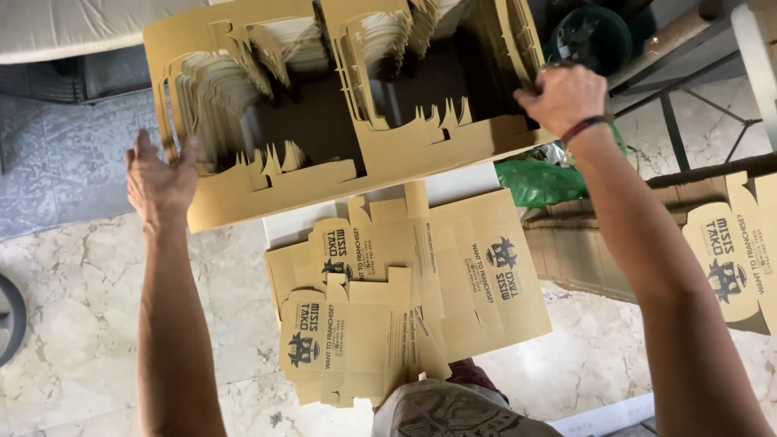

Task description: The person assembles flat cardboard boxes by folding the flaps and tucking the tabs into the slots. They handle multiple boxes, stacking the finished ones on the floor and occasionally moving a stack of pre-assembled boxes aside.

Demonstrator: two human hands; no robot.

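Stack of die-cut kraft cardboard sheets [340, 174] held flat between both hands, long axis running left to right and tilted, right end farther from the camera than the left. Left hand [160, 180] at the near-left corner of the stack, palm against the edge, thumb over the top face, fingers spread along the side: a bracing grip on the stack. Right hand [564, 97] at the far-right edge, fingers curled over the rim, also gripping the stack; a dark wristband [584, 127] just behind it. Each hand at its own end, neither nearer the middle.

Cut-out windows in the top sheet open onto the layered edges of the sheets beneath.

Below the stack and between the two forearms: a loose pile of flat printed box blanks [405, 283] on a white surface [279, 231], overlapping, well apart from either hand. Beside the right forearm: green plastic bag [538, 180], just under the stack's right end. Further out past the right elbow: another printed blank [732, 259]. Beyond the right hand: dark green round container [595, 36], partly hidden, close to the stack's far corner. Marble floor [73, 307] under the left arm. Patterned knee [461, 413] at bottom edge.
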